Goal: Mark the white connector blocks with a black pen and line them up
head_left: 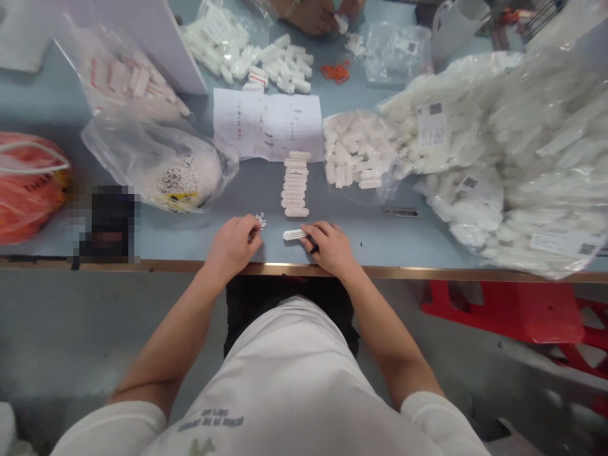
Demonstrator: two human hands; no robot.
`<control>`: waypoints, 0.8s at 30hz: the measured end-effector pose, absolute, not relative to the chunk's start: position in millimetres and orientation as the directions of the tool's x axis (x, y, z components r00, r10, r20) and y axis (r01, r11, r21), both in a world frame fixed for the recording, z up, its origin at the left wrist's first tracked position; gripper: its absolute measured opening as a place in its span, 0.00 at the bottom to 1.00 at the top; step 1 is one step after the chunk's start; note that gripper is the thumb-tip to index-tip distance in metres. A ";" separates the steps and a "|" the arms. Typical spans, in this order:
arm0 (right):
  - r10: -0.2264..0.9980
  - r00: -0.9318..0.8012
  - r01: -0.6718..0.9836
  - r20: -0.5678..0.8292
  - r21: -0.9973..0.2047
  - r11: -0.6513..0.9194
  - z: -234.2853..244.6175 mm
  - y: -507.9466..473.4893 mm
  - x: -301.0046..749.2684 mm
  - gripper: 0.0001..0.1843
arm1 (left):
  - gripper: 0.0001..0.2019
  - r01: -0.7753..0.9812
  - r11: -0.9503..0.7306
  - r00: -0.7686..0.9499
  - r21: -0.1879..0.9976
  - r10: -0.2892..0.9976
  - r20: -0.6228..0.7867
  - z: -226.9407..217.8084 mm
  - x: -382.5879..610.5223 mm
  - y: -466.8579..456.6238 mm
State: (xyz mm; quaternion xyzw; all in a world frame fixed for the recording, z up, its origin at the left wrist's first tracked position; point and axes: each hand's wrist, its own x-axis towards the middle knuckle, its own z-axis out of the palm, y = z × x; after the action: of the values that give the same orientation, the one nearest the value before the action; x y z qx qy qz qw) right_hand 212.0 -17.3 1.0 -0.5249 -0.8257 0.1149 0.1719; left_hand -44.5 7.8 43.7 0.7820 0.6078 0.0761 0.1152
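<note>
- Two bare hands rest low on the table, the left hand (232, 246) and right hand (330, 249) angled toward each other.
- The right hand, half closed, has hold of a small dark tool (312, 249); its tip is hidden.
- A white plastic connector (294, 234) lies flat just beside the right hand's fingers.
- The left hand curls loosely beside small white pieces (259, 220); any grip cannot be told.
- Laying the connector flat between both hands gives steady control of so small a part.
- The left forearm (185, 316) and right forearm (380, 323) slant inward, wrists near the table edge (285, 268).
- A row of white connectors (295, 183) lies beyond the hands.
</note>
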 end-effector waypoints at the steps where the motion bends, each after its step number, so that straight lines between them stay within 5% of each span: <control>1: 0.906 -0.390 0.826 0.164 -0.372 0.423 1.3 -17.5 212.0 0.18 | 0.05 0.910 -0.251 0.276 0.329 0.961 -0.030 44.9 -39.9 7.2; 7: 0.903 -0.406 0.819 0.141 -0.383 0.428 4.5 -17.4 211.8 0.18 | 0.08 0.816 -0.323 0.384 0.480 0.923 -0.032 44.2 -12.9 5.7; 17: 0.895 -0.422 0.802 0.145 -0.400 0.443 4.7 -14.8 213.1 0.20 | 0.14 0.780 -0.434 0.440 0.450 0.893 0.099 31.7 -6.1 7.6; 24: 0.904 -0.413 0.811 0.108 -0.408 0.419 7.2 -14.3 212.5 0.20 | 0.13 0.806 -0.374 0.395 0.458 0.917 0.054 33.9 -3.6 5.9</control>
State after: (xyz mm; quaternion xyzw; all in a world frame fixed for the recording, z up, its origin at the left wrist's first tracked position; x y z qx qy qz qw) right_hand 212.5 -14.3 7.2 -0.5183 -0.8274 0.1478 0.1580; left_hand -3.6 5.9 33.9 0.8149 0.5287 0.1519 0.1827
